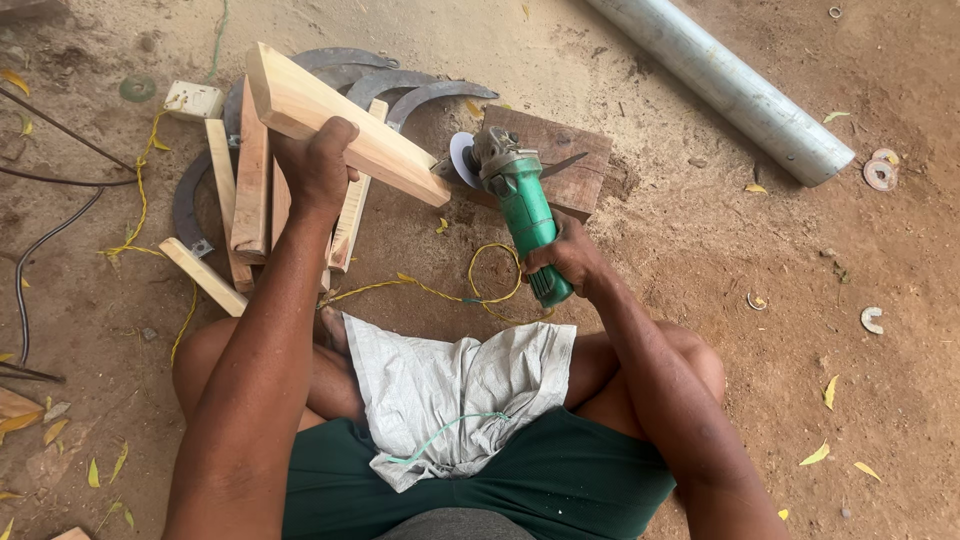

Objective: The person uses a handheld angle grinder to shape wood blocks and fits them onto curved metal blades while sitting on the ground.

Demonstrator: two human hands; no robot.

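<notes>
Wooden plank, pale and freshly cut, is clamped in the left hand, which wraps it from below near its middle, fingers curled over the upper face and the thumb hidden behind. It is raised clear of the ground and slants down to the right, its lower end ending just beside the angle grinder. The right hand is closed round the rear of the grinder's green body, with the white disc pointing toward the plank's end.

One risk, as I judge it, is that the plank is steadied by one hand only, with nothing bracing it; if the disc bites the end grain, the wood could twist or kick out of that grip. The grinder is likewise held one-handed by its tail, so a snag could swing the head toward the left forearm or the bare knees just below. The yellow cord loops on the dirt close under the tool and could catch. A grey woven sack lies across the lap, loose enough to be drawn in.

Both arms reach forward from a seated, cross-legged position: the left nearly straight, wrist bent up; the right bent at the elbow, wrist turned inward. Beyond lie a dark wooden block, curved sickle blades and more wooden strips.
</notes>
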